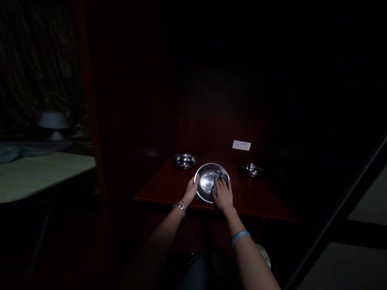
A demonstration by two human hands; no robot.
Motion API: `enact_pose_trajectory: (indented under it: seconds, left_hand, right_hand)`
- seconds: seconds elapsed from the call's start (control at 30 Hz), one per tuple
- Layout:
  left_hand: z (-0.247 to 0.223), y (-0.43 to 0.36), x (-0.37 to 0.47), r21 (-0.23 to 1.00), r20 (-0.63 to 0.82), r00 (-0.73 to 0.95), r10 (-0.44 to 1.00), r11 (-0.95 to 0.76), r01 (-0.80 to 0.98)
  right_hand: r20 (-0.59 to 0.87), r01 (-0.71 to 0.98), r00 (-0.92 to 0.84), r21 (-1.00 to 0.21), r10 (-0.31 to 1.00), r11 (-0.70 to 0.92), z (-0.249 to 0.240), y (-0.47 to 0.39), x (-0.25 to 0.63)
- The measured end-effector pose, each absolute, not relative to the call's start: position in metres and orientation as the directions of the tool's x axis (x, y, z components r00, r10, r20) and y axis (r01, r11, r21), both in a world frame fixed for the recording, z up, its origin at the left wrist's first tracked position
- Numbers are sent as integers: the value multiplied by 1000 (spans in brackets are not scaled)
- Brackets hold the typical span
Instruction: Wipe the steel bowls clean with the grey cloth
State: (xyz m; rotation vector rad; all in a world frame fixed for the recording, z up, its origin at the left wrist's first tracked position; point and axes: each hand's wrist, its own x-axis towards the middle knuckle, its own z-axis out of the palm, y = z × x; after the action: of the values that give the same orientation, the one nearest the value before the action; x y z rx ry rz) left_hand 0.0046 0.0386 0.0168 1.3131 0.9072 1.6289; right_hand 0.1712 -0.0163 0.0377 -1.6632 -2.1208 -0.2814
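My left hand (190,191) is clamped on the rim of a shiny metal bowl (207,183) at the front of a dark red desk (163,189); my right hand (223,195) lies nearly flat, fingers extended, over a dark cloth (215,188) inside. Round, without a long axis, the bowl tilts its mouth up toward my camera.

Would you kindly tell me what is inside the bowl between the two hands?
Inside the bowl, the right hand lies over a dark cloth-like item at right; bare shiny metal shows at left. Whatever is under the hand and item is covered.
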Motion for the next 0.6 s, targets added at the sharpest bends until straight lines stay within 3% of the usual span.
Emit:
enact_pose_trajectory:
  seconds: [0.37, 0.47, 0.6]
  left_hand:
    - [13, 40, 5, 901, 395, 20, 919, -383, -204]
    - [12, 43, 3, 893, 418, -7, 908, -412, -184]
    - [8, 48, 1, 884, 424, -59, 904, -427, -193]
  right_hand:
    - [466, 832, -314, -284, 827, 476, 45, -24, 162]
    - [421, 712, -411, -406, 809, 573, 45, -27, 151]
    - [328, 622, -377, -603, 866, 499, 50, -31, 146]
